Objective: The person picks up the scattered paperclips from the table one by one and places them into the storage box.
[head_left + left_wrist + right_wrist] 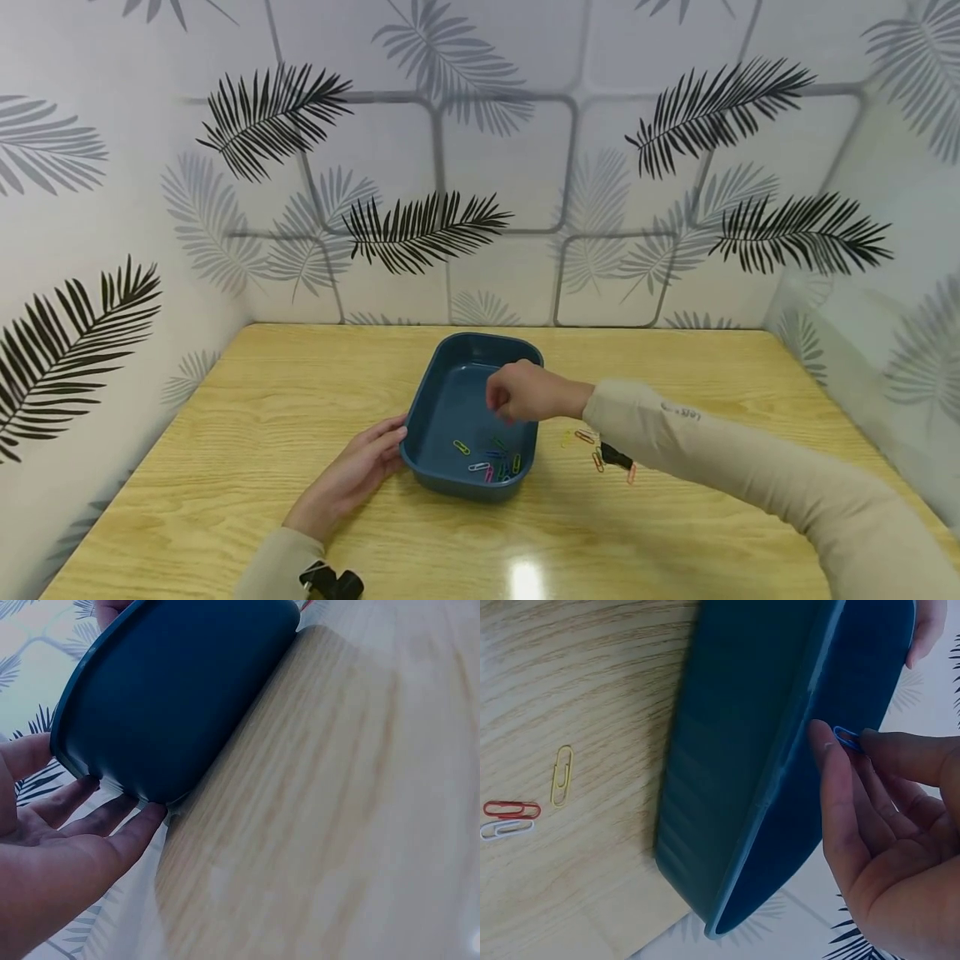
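Observation:
A dark blue plastic tray [442, 417] sits on the wooden table with several coloured paper clips [480, 467] at its near end. My left hand [367, 462] holds the tray's left side; in the left wrist view, one digit meets the rim and the other fingertips [154, 814] touch the outer wall. Over the tray's right half is my right hand [525, 390]. It pinches a blue paper clip [846, 739] between thumb and index finger, inside the rim in the right wrist view.
Right of the tray, several loose paper clips lie on the table [300, 392], among them a yellow paper clip [562, 776], a red paper clip [511, 809] and a white paper clip [507, 829]. A leaf-patterned wall [510, 283] stands behind the table.

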The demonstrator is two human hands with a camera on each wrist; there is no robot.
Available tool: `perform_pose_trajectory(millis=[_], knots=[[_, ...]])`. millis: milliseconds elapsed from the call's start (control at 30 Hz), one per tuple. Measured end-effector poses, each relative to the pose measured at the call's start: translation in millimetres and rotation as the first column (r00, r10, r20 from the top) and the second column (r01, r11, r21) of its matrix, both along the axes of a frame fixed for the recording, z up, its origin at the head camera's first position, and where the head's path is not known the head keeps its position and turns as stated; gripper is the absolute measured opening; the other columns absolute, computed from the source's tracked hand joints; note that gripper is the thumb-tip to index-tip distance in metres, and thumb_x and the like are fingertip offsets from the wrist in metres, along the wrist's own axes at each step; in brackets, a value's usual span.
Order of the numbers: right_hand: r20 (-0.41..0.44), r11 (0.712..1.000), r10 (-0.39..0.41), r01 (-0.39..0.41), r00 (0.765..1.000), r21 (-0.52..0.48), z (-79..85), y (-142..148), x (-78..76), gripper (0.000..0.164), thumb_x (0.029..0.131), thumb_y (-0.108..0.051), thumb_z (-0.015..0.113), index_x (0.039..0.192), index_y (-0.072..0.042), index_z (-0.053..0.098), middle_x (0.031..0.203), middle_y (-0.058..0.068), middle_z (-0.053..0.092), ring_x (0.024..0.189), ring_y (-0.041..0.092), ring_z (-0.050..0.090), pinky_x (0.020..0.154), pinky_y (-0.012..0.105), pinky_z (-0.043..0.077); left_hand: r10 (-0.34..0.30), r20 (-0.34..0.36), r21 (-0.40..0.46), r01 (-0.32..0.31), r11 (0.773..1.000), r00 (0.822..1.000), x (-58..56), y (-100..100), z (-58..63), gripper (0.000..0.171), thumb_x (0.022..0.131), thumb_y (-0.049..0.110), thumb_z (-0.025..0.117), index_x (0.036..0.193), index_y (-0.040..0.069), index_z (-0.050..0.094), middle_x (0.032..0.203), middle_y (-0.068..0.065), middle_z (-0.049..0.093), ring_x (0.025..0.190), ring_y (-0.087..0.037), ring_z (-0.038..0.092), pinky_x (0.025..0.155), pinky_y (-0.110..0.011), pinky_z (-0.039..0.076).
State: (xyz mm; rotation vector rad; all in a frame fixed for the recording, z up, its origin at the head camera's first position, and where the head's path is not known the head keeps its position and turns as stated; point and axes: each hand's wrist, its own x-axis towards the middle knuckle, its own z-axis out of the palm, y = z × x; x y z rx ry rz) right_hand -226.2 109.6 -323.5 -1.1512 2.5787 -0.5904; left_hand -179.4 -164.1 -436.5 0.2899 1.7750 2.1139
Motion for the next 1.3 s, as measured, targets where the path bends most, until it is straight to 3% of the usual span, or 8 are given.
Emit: perform_pose_trajectory(millis=[233,467,733,833,967,1100,1300], knots=[[0.041,1.000,0.002,-0.002,0.999,0.009,4.9,-2,-3.5,0.008,0.087,0.004,0.064,0.093,-0.001,0.067,0.080,0.010,0.070,0.071,0.024,0.068,0.054,0.022,0.050,0.003,-0.001,0.007,-0.003,1.000,1.000,-0.2,0,0.4,0.056,0.105,0.017,0.041,0.148,-0.011,0.021,0.147,-0.029,0.033,0.121,-0.019,0.051,0.099,-0.031,0.042],[0.057,0.999,0.011,-0.012,0.998,0.030,7.6,-2,-4.0,0.010,0.090,0.000,0.063,0.099,-0.002,0.068,0.080,0.006,0.070,0.067,0.016,0.064,0.056,0.022,0.050,-0.005,0.004,0.000,0.005,1.000,1.000,0.0,-1,1.7,0.057,0.105,0.020,0.043,0.149,-0.010,0.021,0.148,-0.029,0.032,0.123,-0.022,0.049,0.099,-0.031,0.042],[0.077,0.998,0.003,-0.008,0.997,0.066,15.9,-2,-5.3,0.017,0.095,-0.010,0.061,0.108,0.000,0.066,0.085,0.004,0.070,0.075,0.019,0.067,0.062,0.023,0.051,0.003,0.004,0.005,-0.003,1.000,1.000,1.2,-1,3.5,0.056,0.105,0.019,0.042,0.148,-0.011,0.022,0.147,-0.029,0.033,0.122,-0.021,0.050,0.099,-0.030,0.042],[0.062,0.999,-0.001,-0.002,0.998,0.046,17.0,0,-9.3,0.019,0.096,-0.012,0.060,0.110,0.000,0.065,0.086,0.004,0.070,0.076,0.021,0.067,0.065,0.025,0.052,0.014,-0.002,0.013,-0.014,1.000,1.000,1.4,0,3.7,0.055,0.105,0.017,0.042,0.147,-0.012,0.022,0.146,-0.029,0.035,0.117,-0.018,0.053,0.096,-0.029,0.044],[-0.028,0.999,-0.007,0.008,1.000,0.035,13.3,9,-13.7,0.023,0.097,-0.016,0.059,0.111,0.001,0.066,0.091,0.006,0.069,0.079,0.019,0.065,0.072,0.030,0.052,0.008,-0.010,0.021,-0.008,1.000,1.000,1.7,2,2.3,0.055,0.105,0.016,0.042,0.146,-0.014,0.023,0.145,-0.029,0.036,0.115,-0.017,0.054,0.096,-0.029,0.044],[-0.068,0.998,-0.066,0.066,0.995,-0.014,6.8,25,-12.6,0.024,0.097,-0.016,0.059,0.113,0.001,0.066,0.097,0.007,0.068,0.083,0.017,0.064,0.075,0.034,0.052,-0.002,-0.003,0.027,0.002,1.000,1.000,1.7,3,0.5,0.054,0.105,0.015,0.042,0.147,-0.013,0.023,0.145,-0.029,0.035,0.117,-0.019,0.053,0.097,-0.030,0.043],[0.008,0.962,-0.201,0.199,0.980,-0.188,-7.9,48,-10.4,0.028,0.099,-0.017,0.057,0.118,0.002,0.063,0.098,0.010,0.068,0.082,0.020,0.065,0.069,0.033,0.053,0.000,-0.001,0.024,0.000,1.000,1.000,0.8,-1,0.0,0.055,0.105,0.016,0.042,0.148,-0.011,0.021,0.146,-0.030,0.033,0.119,-0.020,0.052,0.098,-0.031,0.043]])
